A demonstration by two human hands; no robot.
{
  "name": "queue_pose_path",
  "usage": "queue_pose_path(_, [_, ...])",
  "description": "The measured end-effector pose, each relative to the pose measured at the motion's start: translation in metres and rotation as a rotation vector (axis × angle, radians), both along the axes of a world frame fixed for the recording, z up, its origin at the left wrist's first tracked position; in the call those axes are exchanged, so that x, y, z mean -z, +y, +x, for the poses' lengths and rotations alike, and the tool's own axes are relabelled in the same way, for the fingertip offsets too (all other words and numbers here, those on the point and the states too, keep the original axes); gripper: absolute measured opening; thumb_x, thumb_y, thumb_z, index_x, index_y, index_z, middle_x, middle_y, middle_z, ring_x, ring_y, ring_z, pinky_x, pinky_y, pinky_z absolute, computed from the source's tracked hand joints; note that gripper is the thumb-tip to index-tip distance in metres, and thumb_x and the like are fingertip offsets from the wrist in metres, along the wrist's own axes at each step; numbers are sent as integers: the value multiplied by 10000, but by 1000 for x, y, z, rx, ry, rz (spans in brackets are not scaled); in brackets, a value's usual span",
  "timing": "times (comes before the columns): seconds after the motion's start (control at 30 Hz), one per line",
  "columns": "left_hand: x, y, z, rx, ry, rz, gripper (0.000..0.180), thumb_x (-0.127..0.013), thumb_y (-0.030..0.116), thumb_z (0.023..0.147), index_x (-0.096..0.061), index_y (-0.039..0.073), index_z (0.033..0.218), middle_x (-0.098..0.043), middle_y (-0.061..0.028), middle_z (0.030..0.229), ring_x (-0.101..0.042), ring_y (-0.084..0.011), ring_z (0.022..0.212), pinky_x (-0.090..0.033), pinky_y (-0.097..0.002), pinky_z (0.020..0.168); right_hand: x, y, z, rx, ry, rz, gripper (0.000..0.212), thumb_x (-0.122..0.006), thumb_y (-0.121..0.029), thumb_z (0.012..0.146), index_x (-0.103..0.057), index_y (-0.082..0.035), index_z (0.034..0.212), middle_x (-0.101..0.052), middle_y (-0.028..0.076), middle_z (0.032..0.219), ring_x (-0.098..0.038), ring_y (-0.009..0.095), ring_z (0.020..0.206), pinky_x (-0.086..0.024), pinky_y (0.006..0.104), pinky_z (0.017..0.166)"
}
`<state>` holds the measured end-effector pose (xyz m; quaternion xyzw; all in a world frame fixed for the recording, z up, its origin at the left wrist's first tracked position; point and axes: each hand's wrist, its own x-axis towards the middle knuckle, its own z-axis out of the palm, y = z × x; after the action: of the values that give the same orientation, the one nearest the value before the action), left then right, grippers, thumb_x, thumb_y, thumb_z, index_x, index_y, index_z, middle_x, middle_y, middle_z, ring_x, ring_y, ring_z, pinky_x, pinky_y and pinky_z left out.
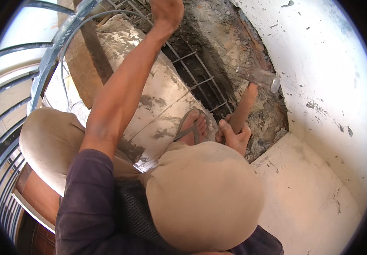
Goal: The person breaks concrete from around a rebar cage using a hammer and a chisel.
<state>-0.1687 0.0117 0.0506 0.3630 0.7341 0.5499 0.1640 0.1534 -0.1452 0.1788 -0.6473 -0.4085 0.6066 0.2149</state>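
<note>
My right hand [235, 135] is closed around the wooden handle of a hammer [245, 104]. The hammer's worn metal head points away from me, over the broken concrete edge [258, 49] beside the white wall. My left arm stretches far forward, and my left hand [166, 13] is at the top edge of the view, above the far end of a trench. Its fingers are cut off or turned away, so what they hold, if anything, is hidden. In the trench lies a steel rebar cage [198, 76], with bars crossing like a ladder.
My sandalled foot [190, 131] rests on stained pale tiles [158, 108] at the trench's edge. A wooden plank [81, 68] and blue metal railing [47, 76] stand left. The white wall [319, 68] and a pale floor slab [302, 182] bound the right side.
</note>
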Motion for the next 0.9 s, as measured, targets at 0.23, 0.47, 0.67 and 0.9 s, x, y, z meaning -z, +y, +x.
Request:
queue_pose_path(0.23, [-89, -19, 130, 671, 454, 374, 406, -689, 308, 927, -608, 102, 587, -567, -35, 519, -559, -174, 441, -439, -355, 434, 13, -11, 9, 52, -2, -43, 143, -688, -60, 890, -589, 21, 955, -563, 24, 672, -532, 108, 510, -430, 269, 469])
queue_pose_path(0.47, [-51, -45, 135, 611, 395, 557, 405, -722, 301, 918, -614, 82, 596, -532, -66, 524, -562, -241, 485, -454, -373, 501, 5, -11, 7, 90, 6, -36, 217, -724, -113, 878, -580, 23, 969, -566, 33, 679, -533, 114, 510, -433, 271, 471])
queue_pose_path(0.67, [-51, -51, 145, 566, 290, 625, 371, -733, 282, 909, -628, 65, 627, -545, -77, 537, -580, -262, 514, -469, -390, 521, -9, -13, 3, 49, 77, 85, 193, -705, -96, 888, -586, 26, 980, -576, 49, 683, -543, 123, 520, -442, 278, 492])
queue_pose_path(0.9, [-63, -53, 129, 617, 302, 552, 314, -727, 261, 919, -678, 43, 698, -615, -105, 607, -606, -271, 561, -492, -398, 573, -49, -16, -9, 186, -78, 438, 157, -674, -67, 895, -572, 29, 967, -568, 58, 680, -557, 135, 574, -457, 283, 539])
